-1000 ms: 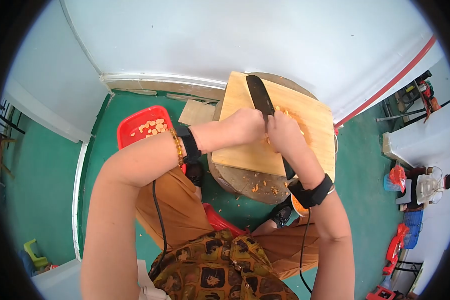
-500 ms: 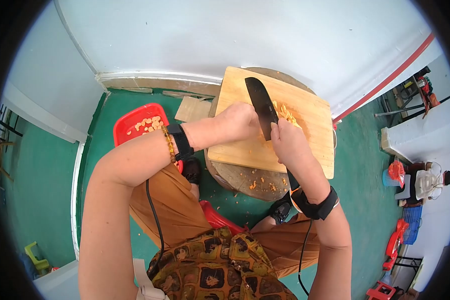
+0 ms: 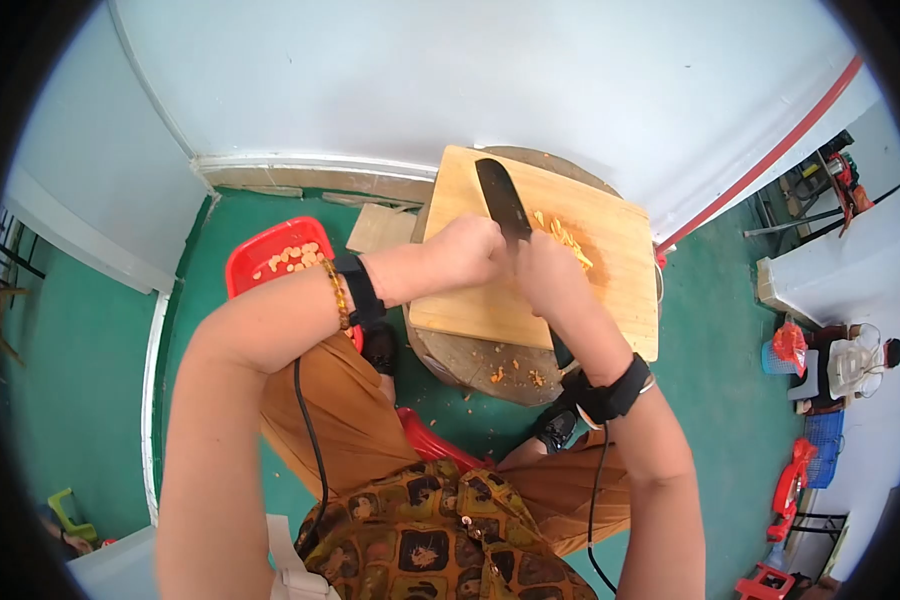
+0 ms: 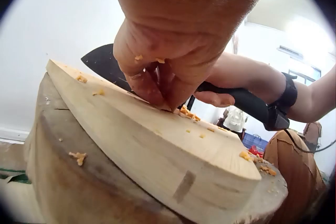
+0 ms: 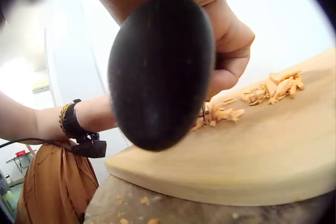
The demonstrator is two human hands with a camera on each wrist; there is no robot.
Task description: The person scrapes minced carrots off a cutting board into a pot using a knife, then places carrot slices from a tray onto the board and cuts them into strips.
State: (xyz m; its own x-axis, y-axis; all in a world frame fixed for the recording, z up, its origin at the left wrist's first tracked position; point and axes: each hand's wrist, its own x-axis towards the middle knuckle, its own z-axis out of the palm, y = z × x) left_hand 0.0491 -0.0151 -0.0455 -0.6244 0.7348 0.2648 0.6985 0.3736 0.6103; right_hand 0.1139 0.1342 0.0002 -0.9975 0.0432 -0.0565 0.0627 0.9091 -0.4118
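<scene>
Two hands: right grip (image 3: 550,270) clamped on knife (image 3: 500,205), left grip (image 3: 465,250) curled — hold hidden, red tray (image 3: 260,250) of orange bits (image 3: 290,257).

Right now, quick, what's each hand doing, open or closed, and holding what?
Left hand: fingers curled, pressing down on something on the cutting board; what it holds is hidden.
Right hand: closed, gripping the knife by its black handle.

No text, label, brand, number or sign can be read in any view; nothing legible stands on the things shown.
</scene>
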